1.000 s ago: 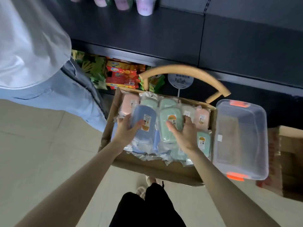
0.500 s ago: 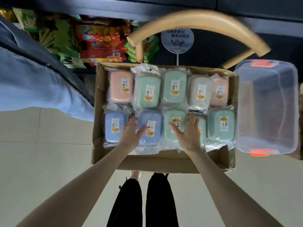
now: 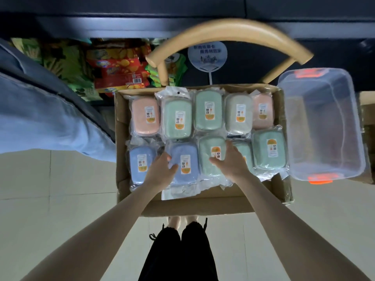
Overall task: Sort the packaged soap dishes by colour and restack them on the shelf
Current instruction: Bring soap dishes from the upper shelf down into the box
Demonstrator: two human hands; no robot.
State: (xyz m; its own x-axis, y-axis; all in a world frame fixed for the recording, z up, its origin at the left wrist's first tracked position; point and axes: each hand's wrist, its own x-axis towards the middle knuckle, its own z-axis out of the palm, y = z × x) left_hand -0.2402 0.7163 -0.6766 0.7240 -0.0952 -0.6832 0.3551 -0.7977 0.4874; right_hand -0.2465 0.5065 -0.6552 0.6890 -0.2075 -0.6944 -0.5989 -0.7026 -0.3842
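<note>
Cardboard box point(image 3: 203, 205) sits on a wooden chair point(image 3: 229, 30) in front of the dark shelf point(image 3: 121, 27). It was probably raised there so the stock can be sorted at arm height. All the packaged soap dishes point(image 3: 208, 110) in view are in the box, lying flat with labels up in 2 rows, so colour reads at a glance.

Count, visible layer: 10 dishes.
- Far row, left to right: pink dish point(image 3: 145, 117), 2 green, cream dish point(image 3: 238, 114), 1 more pink.
- Near row, left to right: 2 blue, 3 green. The middle green is mostly hidden by the right hand.
- Totals: 5 green, 2 blue, 2 pink, 1 cream. Cannot tell whether more lie beneath.

Left hand point(image 3: 160, 171): thumb on the face of the second blue dish point(image 3: 185, 161), fingers curled down into the gap at its left edge, so it is clamped on that dish. Judgement: it is seating this dish beside the first blue dish point(image 3: 142, 163) to group the blues.

Right hand point(image 3: 233, 163): fingers spread and flat on the near green dish point(image 3: 207, 145) and its right neighbour, holding nothing. It is likely steadying the greens.

Clear plastic bin point(image 3: 320, 126) with 2 orange latches stands just right of the box, possibly a staging tub.
</note>
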